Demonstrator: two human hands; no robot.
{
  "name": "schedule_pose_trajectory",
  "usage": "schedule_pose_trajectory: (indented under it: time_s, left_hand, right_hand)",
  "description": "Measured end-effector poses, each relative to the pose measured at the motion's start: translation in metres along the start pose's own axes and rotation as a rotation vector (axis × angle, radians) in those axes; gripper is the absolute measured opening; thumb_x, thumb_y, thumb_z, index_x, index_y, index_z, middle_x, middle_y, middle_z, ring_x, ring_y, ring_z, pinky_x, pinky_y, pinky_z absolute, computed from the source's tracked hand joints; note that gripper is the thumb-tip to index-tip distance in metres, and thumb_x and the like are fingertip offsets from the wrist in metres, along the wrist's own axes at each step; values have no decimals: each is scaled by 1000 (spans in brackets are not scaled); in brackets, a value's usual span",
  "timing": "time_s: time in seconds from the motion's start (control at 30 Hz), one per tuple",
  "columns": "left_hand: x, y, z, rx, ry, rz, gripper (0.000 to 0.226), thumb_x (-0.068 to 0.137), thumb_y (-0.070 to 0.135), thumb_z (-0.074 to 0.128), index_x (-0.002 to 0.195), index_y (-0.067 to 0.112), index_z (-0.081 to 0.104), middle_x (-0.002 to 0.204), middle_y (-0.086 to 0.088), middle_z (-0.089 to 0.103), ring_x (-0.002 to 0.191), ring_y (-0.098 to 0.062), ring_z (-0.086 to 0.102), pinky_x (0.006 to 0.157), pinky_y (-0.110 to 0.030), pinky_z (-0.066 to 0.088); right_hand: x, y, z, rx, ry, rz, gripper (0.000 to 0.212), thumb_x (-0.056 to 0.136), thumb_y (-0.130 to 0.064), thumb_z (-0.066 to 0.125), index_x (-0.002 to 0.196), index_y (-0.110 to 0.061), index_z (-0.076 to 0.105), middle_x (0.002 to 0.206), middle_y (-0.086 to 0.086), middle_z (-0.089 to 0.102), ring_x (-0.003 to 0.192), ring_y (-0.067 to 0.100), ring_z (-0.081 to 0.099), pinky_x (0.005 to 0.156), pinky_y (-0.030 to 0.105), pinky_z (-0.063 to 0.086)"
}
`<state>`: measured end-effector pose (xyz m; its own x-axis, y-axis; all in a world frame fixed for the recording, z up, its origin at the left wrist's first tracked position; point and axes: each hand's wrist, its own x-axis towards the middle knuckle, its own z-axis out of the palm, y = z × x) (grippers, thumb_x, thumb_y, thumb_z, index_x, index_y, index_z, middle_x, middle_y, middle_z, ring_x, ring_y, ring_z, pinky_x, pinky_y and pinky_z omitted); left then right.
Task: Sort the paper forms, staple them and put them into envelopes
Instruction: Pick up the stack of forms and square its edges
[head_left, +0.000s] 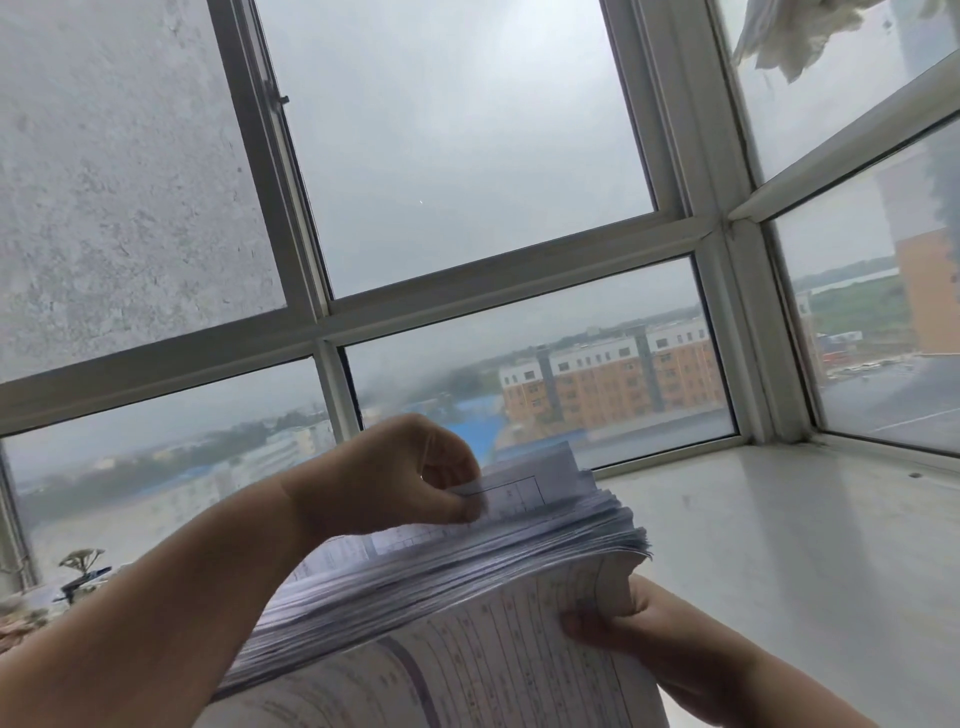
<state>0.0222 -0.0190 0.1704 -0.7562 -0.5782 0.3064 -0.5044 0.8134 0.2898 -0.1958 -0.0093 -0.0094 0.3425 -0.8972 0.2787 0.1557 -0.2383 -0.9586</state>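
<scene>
The stack of paper forms (467, 587) is being held up in the air in front of the window (467, 182), above the pale sill (805, 545), and is not being rested on anything visible. It is being gripped at its near right corner by the right hand (628, 623), fingers curled round the lower sheets, while the top sheet (524, 486) is being pinched near its far edge between thumb and fingers of the left hand (395, 478). The pile is being judged thick and fairly heavy, yet limp: its far edges are fanning and drooping, so support from beneath along the spine side is probably being needed. Single sheets are being judged light, thin and easily creased or slid off, best lifted by a corner. No stapler or envelopes are being shown.
</scene>
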Motion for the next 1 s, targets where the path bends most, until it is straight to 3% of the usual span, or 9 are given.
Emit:
schedule_pose_trajectory:
  time_s: [0.07,0.17,0.27,0.4,0.57,0.7,0.8,0.9,1.0]
  left_hand:
    - [-6,2,0,93,12,20,20,81,12,76,65,22,69,61,5,65,59,-2,56,62,-18,45]
    - [-13,-1,-2,340,-27,-38,37,80,19,71,52,25,48,50,7,36,49,-5,34,52,-23,31]
    - [-15,-7,-2,451,-89,-140,36,79,25,71,57,20,43,53,4,29,51,-10,27,53,-27,26]
    - [-6,-1,11,442,-65,-71,45,79,16,67,58,12,28,56,2,24,53,-12,24,52,-29,22]
    - [-5,-1,13,363,-98,-25,33,88,13,64,60,20,47,54,11,43,53,-5,40,55,-12,31]
    - [-16,-18,1,375,-98,-63,25,87,15,64,70,5,48,60,6,39,57,-8,34,58,-24,34]
    - [-18,-21,-1,326,-91,-78,29,84,14,68,66,9,46,57,7,40,57,-6,36,58,-25,36]
    - [-11,-12,7,259,-95,-92,21,81,21,73,67,14,59,59,2,56,56,-4,46,59,-29,46]
    - [-2,-1,26,290,-105,-18,38,88,21,64,60,8,41,56,0,36,54,-10,33,54,-30,35]
  right_hand:
    - [0,-2,0,-9,-1,-23,42,73,-25,79,112,-11,73,118,17,69,114,30,64,99,41,51]
    - [-1,-6,3,-6,-24,-63,31,71,-13,74,98,-27,79,104,1,75,99,9,69,81,22,53]
    - [-2,-6,5,-8,-15,-70,33,70,-18,78,102,-22,78,107,6,74,101,15,69,82,25,53]
    - [-3,-7,7,-33,15,-78,44,64,-31,85,106,-19,76,112,10,73,105,19,67,85,27,53]
    - [-6,-9,8,-25,-1,-69,29,68,-18,77,96,-22,79,105,3,75,98,10,69,79,21,53]
    - [-7,-12,12,-33,18,-67,34,72,-23,77,106,-20,76,111,8,73,103,16,67,85,26,53]
    - [-7,-12,13,-31,19,-65,38,66,-30,79,103,-24,77,106,3,74,100,12,68,83,24,52]
    - [-9,-17,16,-49,2,-88,42,58,-38,82,99,-34,77,101,-4,75,97,6,68,81,20,52]
    - [-10,-18,18,-61,-14,-135,59,49,-56,90,102,-37,76,106,-7,74,102,4,67,83,19,51]
